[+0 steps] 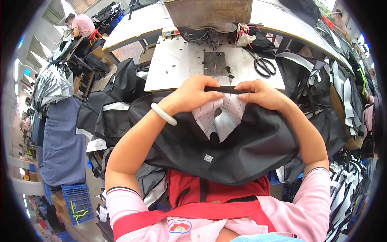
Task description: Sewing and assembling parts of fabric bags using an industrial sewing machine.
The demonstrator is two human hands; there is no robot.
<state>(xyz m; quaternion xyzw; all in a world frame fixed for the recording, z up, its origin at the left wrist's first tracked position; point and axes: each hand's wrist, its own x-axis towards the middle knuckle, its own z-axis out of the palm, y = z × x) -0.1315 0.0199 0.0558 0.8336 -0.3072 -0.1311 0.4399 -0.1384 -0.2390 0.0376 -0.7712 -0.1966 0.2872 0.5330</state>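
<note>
**A:** What is in hand at the white sewing table (177, 66)?

**B:** A black fabric garment (225, 149) with a smooth, faintly shiny surface. It drapes from the table's near edge down over the person's lap. At its top a white lining piece with thin dark lines (219, 115) shows, and a small grey square label (208, 158) sits lower on the black cloth.

**A:** How many of each?

**B:** One garment held, two hands on it, one pair of black-handled scissors (264, 66) on the table to the right, one white bangle (163, 114) on the left wrist, one blue plastic crate (77, 201) on the floor at left.

**A:** And the fingers?

**B:** The left hand (193, 93) and right hand (260, 93) each pinch the garment's black top edge (229, 90), fingers closed on it, thumbs nearly meeting. The edge runs straight between them; the white lining hangs just below the fingertips.
</note>
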